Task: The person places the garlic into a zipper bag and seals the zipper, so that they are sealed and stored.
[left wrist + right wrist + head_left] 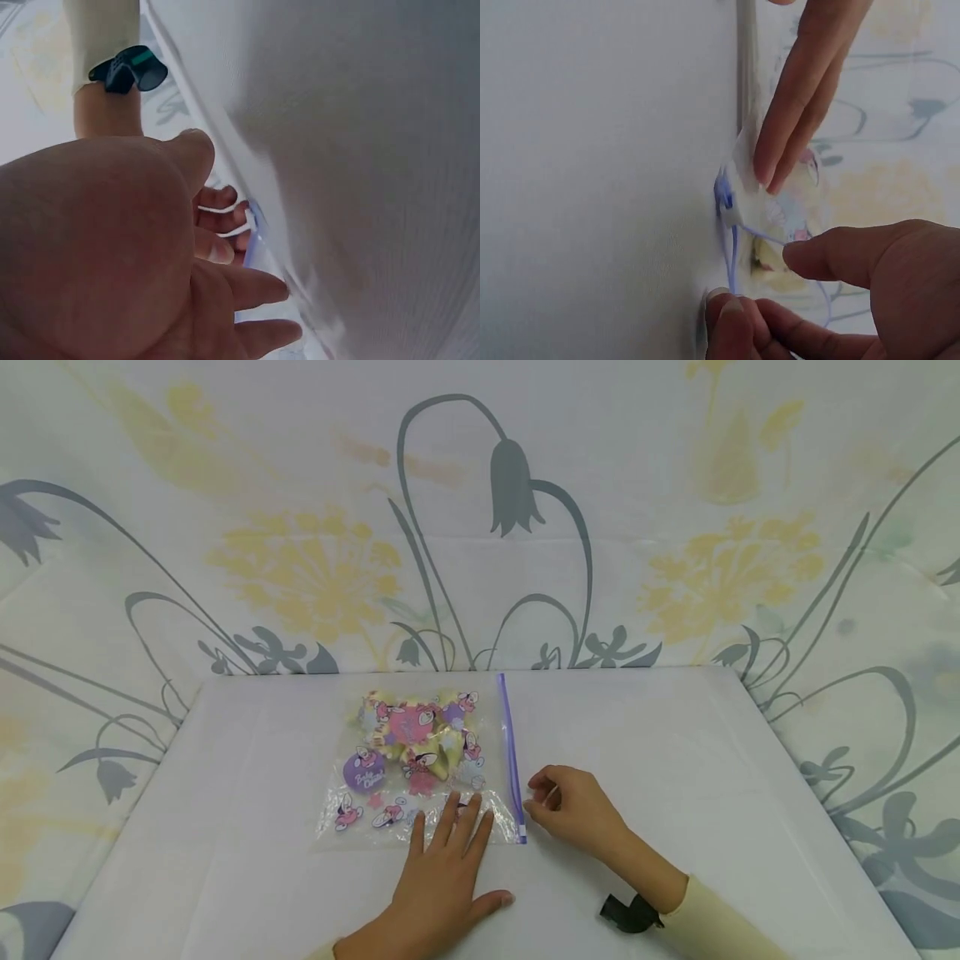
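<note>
A clear zip bag (390,768) printed with cartoon figures lies flat on the white table, pale yellow things showing inside it. Its purple zip strip (512,752) runs along the right side, with a white slider (731,217) at the near end. My left hand (442,885) rests with spread fingers on the bag's near edge. Beside the strip's near end is my right hand (577,808), fingers loosely bent. In the right wrist view its thumb and fingertips are apart around the strip's lips, which part beyond the slider. What the yellow things are is unclear.
The white table (675,735) reaches back to a hanging cloth (465,568) with grey flowers and yellow blooms. A black wrist camera (632,913) sits at my right wrist.
</note>
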{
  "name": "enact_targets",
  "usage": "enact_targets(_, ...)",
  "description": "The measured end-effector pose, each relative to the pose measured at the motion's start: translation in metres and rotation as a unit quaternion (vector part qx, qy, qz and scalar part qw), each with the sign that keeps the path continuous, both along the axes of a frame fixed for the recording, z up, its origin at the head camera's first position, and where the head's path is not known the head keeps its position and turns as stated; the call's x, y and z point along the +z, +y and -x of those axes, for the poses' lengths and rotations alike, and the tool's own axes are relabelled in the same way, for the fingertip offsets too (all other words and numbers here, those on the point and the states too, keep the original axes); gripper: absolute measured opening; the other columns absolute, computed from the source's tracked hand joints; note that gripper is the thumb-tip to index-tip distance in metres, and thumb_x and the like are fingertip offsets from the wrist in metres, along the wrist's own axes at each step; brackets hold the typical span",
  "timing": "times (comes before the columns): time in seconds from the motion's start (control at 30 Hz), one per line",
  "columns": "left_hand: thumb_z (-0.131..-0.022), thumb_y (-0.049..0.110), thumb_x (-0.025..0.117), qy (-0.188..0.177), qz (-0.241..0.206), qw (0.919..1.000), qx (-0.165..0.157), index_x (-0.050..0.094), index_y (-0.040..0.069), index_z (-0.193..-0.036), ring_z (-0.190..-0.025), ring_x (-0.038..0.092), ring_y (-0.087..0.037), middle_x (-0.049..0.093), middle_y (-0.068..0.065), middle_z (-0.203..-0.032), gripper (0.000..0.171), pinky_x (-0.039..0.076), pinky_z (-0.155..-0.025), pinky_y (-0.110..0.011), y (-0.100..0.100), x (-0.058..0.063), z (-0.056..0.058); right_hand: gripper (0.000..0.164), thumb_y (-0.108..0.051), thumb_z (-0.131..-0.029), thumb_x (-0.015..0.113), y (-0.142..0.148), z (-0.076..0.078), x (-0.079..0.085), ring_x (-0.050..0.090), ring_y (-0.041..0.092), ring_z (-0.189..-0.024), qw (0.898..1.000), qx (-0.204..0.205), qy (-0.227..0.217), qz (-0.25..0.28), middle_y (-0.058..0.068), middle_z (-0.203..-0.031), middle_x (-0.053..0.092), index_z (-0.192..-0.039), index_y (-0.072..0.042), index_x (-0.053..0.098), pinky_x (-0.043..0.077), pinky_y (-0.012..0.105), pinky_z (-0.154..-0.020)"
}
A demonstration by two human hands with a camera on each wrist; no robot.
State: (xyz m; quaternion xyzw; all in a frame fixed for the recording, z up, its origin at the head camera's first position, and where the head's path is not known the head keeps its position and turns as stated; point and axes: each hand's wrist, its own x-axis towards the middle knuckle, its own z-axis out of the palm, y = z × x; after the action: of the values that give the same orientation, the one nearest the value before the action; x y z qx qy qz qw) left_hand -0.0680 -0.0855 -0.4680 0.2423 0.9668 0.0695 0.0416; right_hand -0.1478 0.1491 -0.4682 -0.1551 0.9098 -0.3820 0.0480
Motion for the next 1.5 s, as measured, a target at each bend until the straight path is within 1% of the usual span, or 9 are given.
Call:
enact_targets(0.27, -0.095, 0.078, 0.054, -0.023, -0.007, 0.9997, 0.002, 0.039, 0.013, -0.165, -0.161, 0.023, -0.039, 0.023, -0.009, -0.176, 0.097, 0.026, -0.117, -0.076, -0.001, -0.003, -0.002, 0.024, -0.024, -0.086, 0.087, -0.016, -0.013, 0.000, 0.050, 0.009, -0.059, 0.996, -0.037, -0.042, -0.065, -0.006, -0.064, 0.057, -0.078, -0.011, 0.069, 0.042, 0.025, -0.052)
enact_targets(0.53, -0.095, 0.078, 0.054, -0.024, -0.007, 0.9997, -0.006, 0.035, 0.013, -0.167, -0.160, 0.025, -0.040, 0.020, -0.010, -0.177, 0.099, 0.025, -0.117, -0.077, -0.003, -0.005, -0.001, 0.030, -0.024, -0.087, 0.086, -0.022, -0.012, -0.006, 0.051, 0.007, -0.053, 0.996, -0.027, -0.038, -0.077, -0.008, -0.059, 0.056, -0.070, -0.014, 0.065, 0.040, 0.024, -0.047)
enact_targets(0.73, -0.095, 0.078, 0.055, -0.022, -0.006, 0.9997, -0.012, 0.035, 0.012, -0.166, -0.159, 0.026, -0.041, 0.021, -0.011, -0.176, 0.099, 0.027, -0.116, -0.077, -0.002, -0.005, 0.001, 0.028, -0.023, -0.088, 0.083, -0.021, -0.008, -0.004, 0.054, 0.008, -0.051, 0.997, -0.014, -0.068, -0.032, -0.007, -0.058, 0.059, -0.069, -0.012, 0.065, 0.043, 0.025, -0.047)
enact_targets(0.97, -0.096, 0.068, 0.065, 0.005, -0.024, 0.9997, 0.007, 0.049, 0.013, -0.159, -0.151, 0.041, -0.040, 0.043, -0.012, -0.166, 0.085, 0.039, -0.113, -0.070, 0.002, -0.007, 0.006, 0.026, -0.024, -0.093, 0.079, -0.019, -0.006, -0.007, 0.058, 0.011, -0.048, 0.988, -0.011, -0.144, 0.048, -0.003, -0.055, 0.061, -0.075, -0.010, 0.067, 0.046, 0.028, -0.047)
enact_targets(1.17, -0.098, 0.047, 0.074, 0.084, -0.150, 0.9851, 0.008, 0.064, 0.015, -0.139, -0.123, 0.060, -0.023, 0.062, -0.002, -0.134, 0.052, 0.054, -0.098, -0.047, 0.006, -0.003, 0.006, 0.024, -0.020, -0.094, 0.079, -0.019, -0.004, -0.005, 0.057, 0.012, -0.048, 0.971, -0.031, -0.200, 0.127, 0.001, -0.057, 0.063, -0.079, -0.006, 0.067, 0.046, 0.027, -0.048)
enact_targets(1.27, -0.099, 0.034, 0.075, 0.032, -0.265, 0.9636, -0.010, 0.070, 0.017, -0.119, -0.102, 0.063, -0.009, 0.065, 0.009, -0.112, 0.027, 0.056, -0.085, -0.031, 0.008, 0.001, 0.004, 0.023, -0.019, -0.094, 0.079, -0.019, -0.004, -0.003, 0.056, 0.012, -0.049, 0.962, -0.033, -0.216, 0.163, 0.001, -0.057, 0.063, -0.081, -0.003, 0.068, 0.047, 0.026, -0.049)
enact_targets(1.33, -0.101, 0.030, 0.073, -0.067, -0.346, 0.9358, -0.021, 0.071, 0.014, -0.115, -0.091, 0.064, -0.003, 0.067, 0.012, -0.103, 0.020, 0.056, -0.079, -0.025, 0.010, 0.002, 0.004, 0.022, -0.018, -0.094, 0.079, -0.018, -0.004, -0.001, 0.056, 0.011, -0.050, 0.956, -0.031, -0.226, 0.186, 0.002, -0.057, 0.062, -0.083, -0.001, 0.069, 0.048, 0.026, -0.049)
enact_targets(1.4, -0.105, 0.028, 0.068, -0.195, -0.421, 0.8854, -0.018, 0.070, 0.009, -0.119, -0.087, 0.068, -0.005, 0.072, 0.008, -0.102, 0.023, 0.057, -0.077, -0.022, 0.011, 0.002, 0.004, 0.021, -0.017, -0.094, 0.078, -0.018, -0.004, 0.000, 0.057, 0.011, -0.051, 0.948, -0.030, -0.237, 0.209, 0.002, -0.058, 0.063, -0.084, 0.000, 0.069, 0.048, 0.025, -0.050)
enact_targets(1.5, -0.109, 0.025, 0.061, -0.369, -0.511, 0.7760, 0.014, 0.062, -0.004, -0.135, -0.096, 0.076, -0.018, 0.076, -0.007, -0.111, 0.039, 0.061, -0.081, -0.027, 0.015, -0.003, 0.006, 0.021, -0.017, -0.094, 0.078, -0.018, -0.004, 0.002, 0.056, 0.011, -0.052, 0.940, -0.031, -0.250, 0.231, 0.002, -0.058, 0.063, -0.085, 0.001, 0.070, 0.047, 0.024, -0.050)
